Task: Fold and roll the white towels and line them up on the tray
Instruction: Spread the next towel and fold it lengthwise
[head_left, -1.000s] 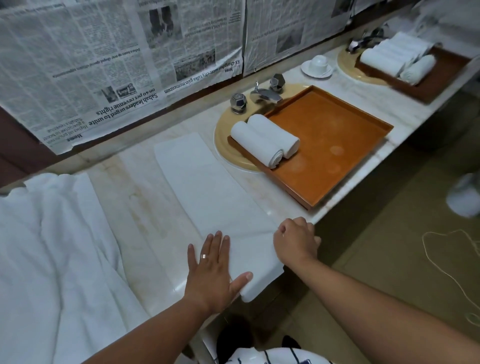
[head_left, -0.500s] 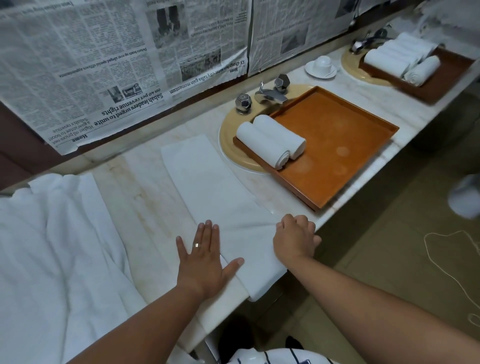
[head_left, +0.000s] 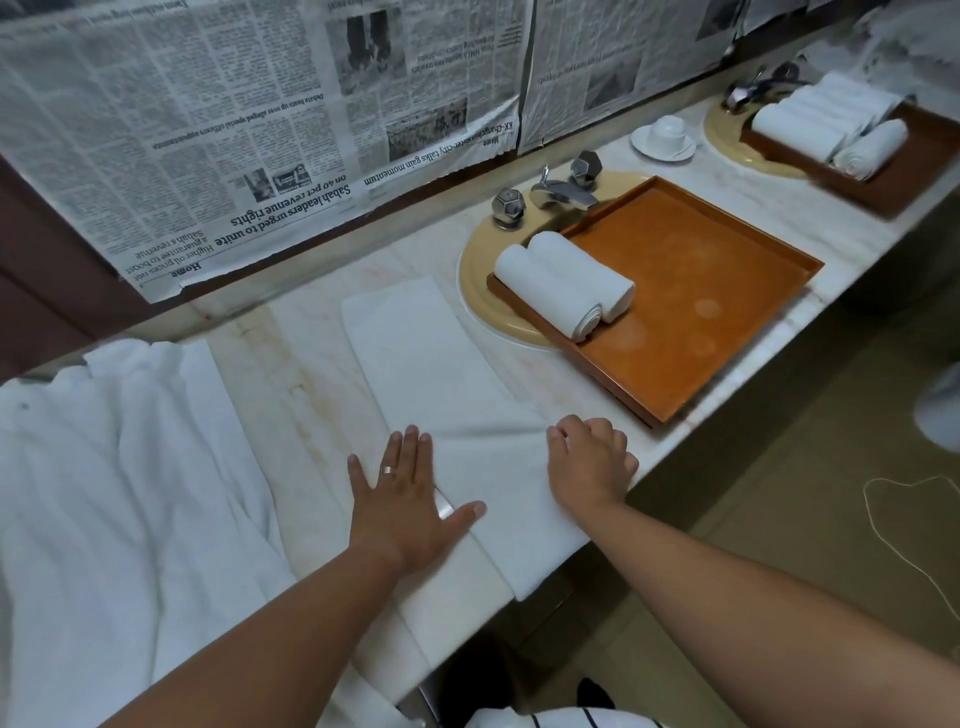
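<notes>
Here, two rolled towels (head_left: 563, 283) lie inside the orange tray (head_left: 701, 291).

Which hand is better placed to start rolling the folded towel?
Right, likely: the right hand has fingers curled on the towel, able to lift and turn it; the left hand lies flat across its left edge, better for steadying.

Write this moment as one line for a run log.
left hand: flat on folded towel | right hand: grips its right edge | tray: two rolled towels
</notes>
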